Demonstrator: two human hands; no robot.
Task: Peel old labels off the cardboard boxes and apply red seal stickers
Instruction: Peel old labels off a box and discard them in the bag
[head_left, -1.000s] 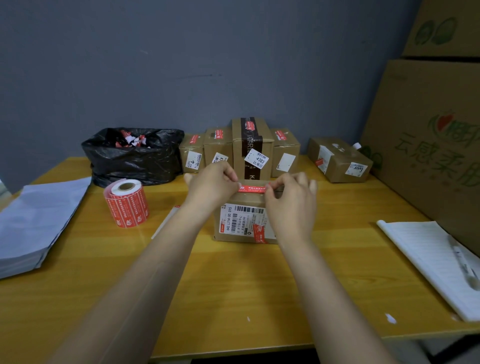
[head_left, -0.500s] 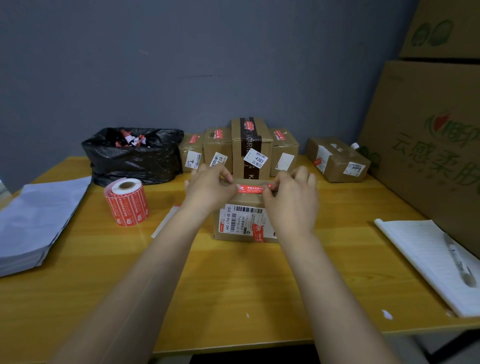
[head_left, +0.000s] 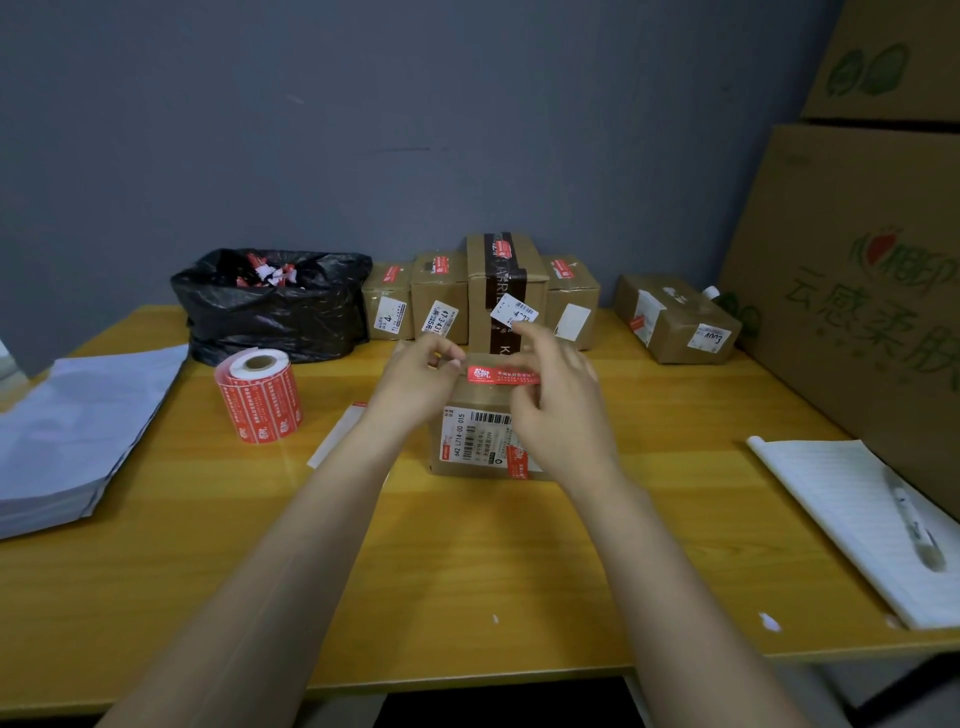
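Huge brown carton (head_left: 852, 291) far right, green print "云感柔". Yellow wooden table (head_left: 467, 571). Small brown cardboard box (head_left: 467, 410) mid-table, white barcode label (head_left: 475, 434) reads "042 L714-00 015". Red seal sticker strip (head_left: 501, 375) lies along its top edge. Left hand (head_left: 423, 379) fingers pinched near the strip's left end, contact unclear; right hand (head_left: 558, 402) loosely open over the box.

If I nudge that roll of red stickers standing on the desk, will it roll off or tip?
The roll of red stickers stands on its flat end on the table, so a light nudge would probably slide it, not roll it. It looks wide for its height, so tipping seems unlikely. Knocked onto its side, it would likely roll.
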